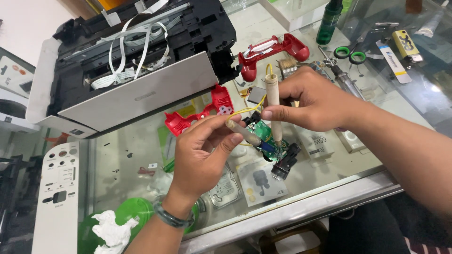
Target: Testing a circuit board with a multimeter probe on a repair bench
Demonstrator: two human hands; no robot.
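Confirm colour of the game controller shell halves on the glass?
Red; the controller shell halves show clearest in the head view.

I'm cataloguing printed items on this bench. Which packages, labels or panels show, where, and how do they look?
White charger box: flat, under the glass, beneath the right hand.
White card: grey device picture, below the green circuit board.
White button panel: long, far left.
Yellow lighter: black print, top right.

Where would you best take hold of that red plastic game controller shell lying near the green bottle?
Probably by one of the rounded handle horns of the red plastic controller shell, coming from above. It lies flat on the glass table with both horns pointing toward the person, and the white parts sit in its middle.
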